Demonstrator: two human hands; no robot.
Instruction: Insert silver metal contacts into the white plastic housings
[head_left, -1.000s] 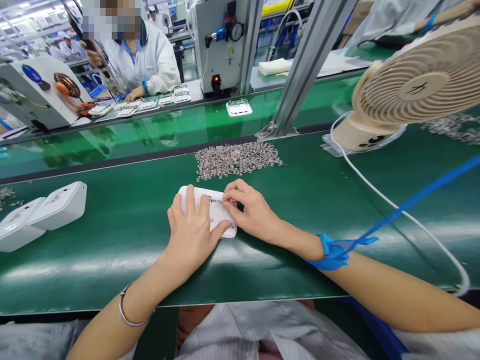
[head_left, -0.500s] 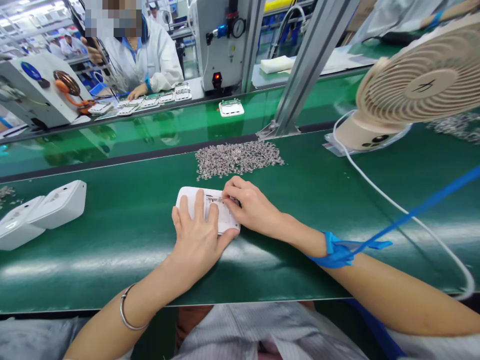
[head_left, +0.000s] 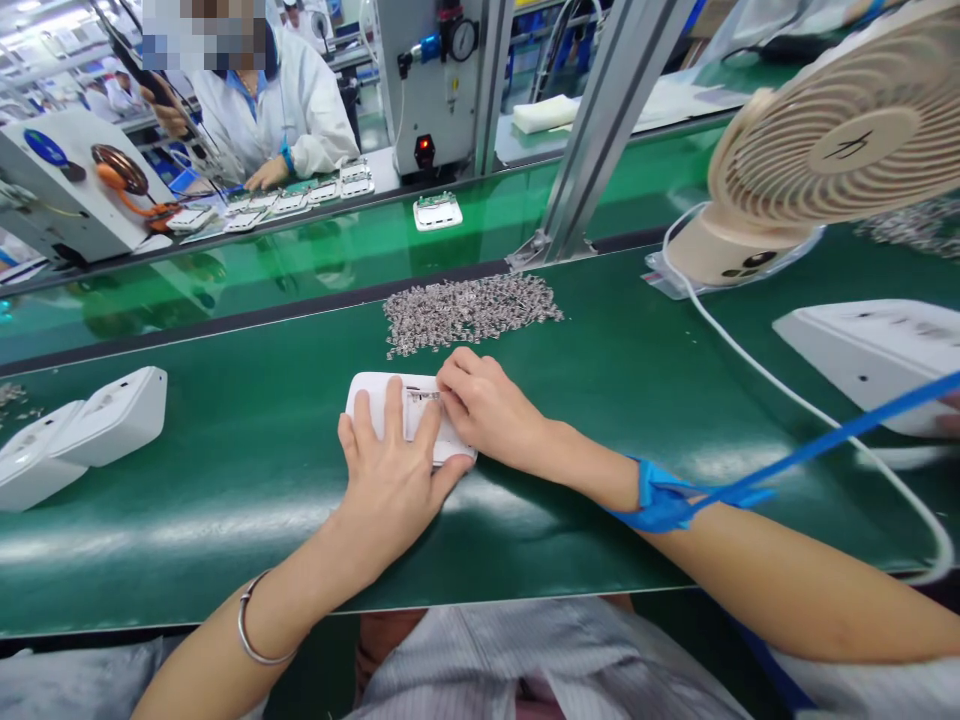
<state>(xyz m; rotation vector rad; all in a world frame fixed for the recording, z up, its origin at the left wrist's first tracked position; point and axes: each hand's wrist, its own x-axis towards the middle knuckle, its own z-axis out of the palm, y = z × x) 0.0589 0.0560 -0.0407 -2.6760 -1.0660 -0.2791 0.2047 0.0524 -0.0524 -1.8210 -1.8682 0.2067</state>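
A white plastic housing (head_left: pixel 375 388) with a recessed compartment lies on the green conveyor belt (head_left: pixel 292 560) in front of me. My left hand (head_left: pixel 390 460) is flat on top of it, fingers spread, with the thumb along its near right edge. At the housing's right side, my right hand (head_left: pixel 487 405) has its fingertips pinched together over the compartment. Whatever is between those fingers is hidden. Small metal pieces (head_left: pixel 424 395) show in the compartment slot. Just beyond the housing is a pile of small metal parts (head_left: pixel 472 310).
White housings (head_left: pixel 112 415) stand at the left, and another white housing (head_left: pixel 877 350) is at the right edge, with part of a hand beside it. A beige fan (head_left: pixel 757 240) with a white cable stands back right. A blue wrist strap cord (head_left: pixel 825 440) crosses right. A co-worker (head_left: pixel 300 110) sits opposite.
A white housing and part of another person's hand have come into view at the right edge. My hands stay on the same housing, nearly unmoved; the view has shifted slightly.
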